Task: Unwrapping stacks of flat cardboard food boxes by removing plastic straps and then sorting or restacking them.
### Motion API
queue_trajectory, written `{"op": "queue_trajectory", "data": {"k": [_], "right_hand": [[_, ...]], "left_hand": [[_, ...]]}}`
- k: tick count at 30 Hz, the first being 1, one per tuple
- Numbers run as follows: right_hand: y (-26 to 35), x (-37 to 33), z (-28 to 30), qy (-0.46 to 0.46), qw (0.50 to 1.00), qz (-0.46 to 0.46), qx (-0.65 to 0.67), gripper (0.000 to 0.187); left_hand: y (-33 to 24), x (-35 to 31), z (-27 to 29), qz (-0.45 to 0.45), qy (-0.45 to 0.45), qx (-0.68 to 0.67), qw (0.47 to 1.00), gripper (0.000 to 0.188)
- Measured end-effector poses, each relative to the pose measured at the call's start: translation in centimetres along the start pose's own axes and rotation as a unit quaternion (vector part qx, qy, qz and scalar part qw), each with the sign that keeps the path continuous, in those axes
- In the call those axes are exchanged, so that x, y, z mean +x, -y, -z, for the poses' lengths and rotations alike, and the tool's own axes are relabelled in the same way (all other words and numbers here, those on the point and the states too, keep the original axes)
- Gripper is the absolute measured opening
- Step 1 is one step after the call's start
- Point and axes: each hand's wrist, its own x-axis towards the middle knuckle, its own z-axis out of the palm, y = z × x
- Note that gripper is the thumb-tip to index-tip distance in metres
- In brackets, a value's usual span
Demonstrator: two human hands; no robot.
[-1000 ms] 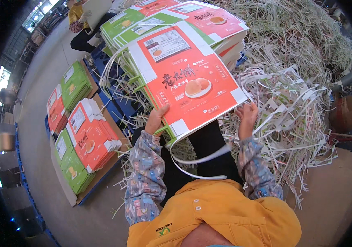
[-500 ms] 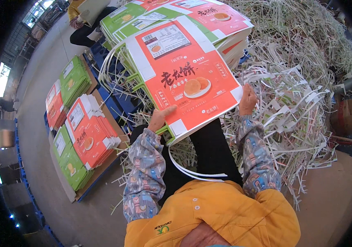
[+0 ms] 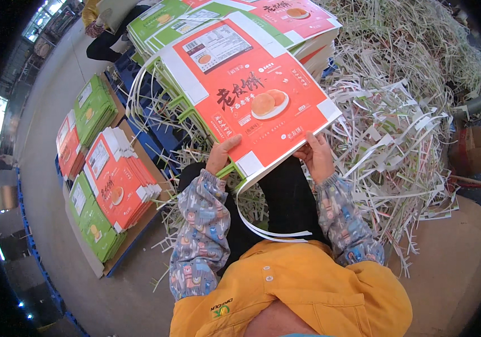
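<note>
A stack of flat printed carton sheets (image 3: 257, 92), orange-red with white tabs and a picture of round pastries on top, tilts over my knees. At its near left corner my left hand (image 3: 222, 156) grips it, thumb on the top sheet and the other fingers hidden below. My right hand (image 3: 317, 159) closes on the near edge, right of the middle, its fingertips at the rim. Green-edged waste strips stick out along the left side. A curled white paper strip (image 3: 268, 233) hangs from the near corner over my lap.
Beyond lies a larger pile of green and red carton sheets (image 3: 302, 17). Trimmed stacks (image 3: 119, 180) rest on a cardboard-covered pallet at left. Shredded paper strips (image 3: 386, 146) heap up on the right, beside a brown carton (image 3: 468, 151). Another person (image 3: 108, 28) sits at the far left.
My right hand has moved left and nearer along the stack, from its right corner to the near edge. My left hand keeps its hold at the near left corner.
</note>
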Motion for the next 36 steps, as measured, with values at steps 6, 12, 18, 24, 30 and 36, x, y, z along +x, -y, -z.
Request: {"op": "queue_trajectory", "data": {"k": [6, 12, 18, 24, 30, 36], "right_hand": [[1.4, 0.2, -0.2, 0.051, 0.998, 0.029, 0.004, 0.021], [2.9, 0.2, 0.5, 0.080, 0.996, 0.004, -0.042, 0.021], [3.5, -0.1, -0.6, 0.107, 0.989, 0.024, 0.102, 0.023], [3.9, -1.4, -2.3, 0.078, 0.970, 0.021, 0.229, 0.020], [3.3, -1.6, -2.0, 0.146, 0.921, -0.028, 0.361, 0.028], [6.0, -0.2, 3.9, 0.291, 0.944, -0.002, 0.156, 0.027]], "left_hand": [[-0.3, -1.3, -1.1, 0.044, 0.042, -0.008, 0.998, 0.042], [-0.3, -1.4, -2.4, 0.027, 0.031, -0.027, 0.999, 0.043], [-0.4, -1.9, -4.0, -0.009, 0.028, -0.120, 0.992, 0.042], [-0.8, -2.2, -5.1, -0.017, 0.038, -0.138, 0.990, 0.042], [-0.8, -2.6, -6.1, -0.060, 0.035, -0.119, 0.990, 0.043], [-1.8, -2.6, -6.0, -0.070, 0.069, -0.117, 0.988, 0.046]]}}
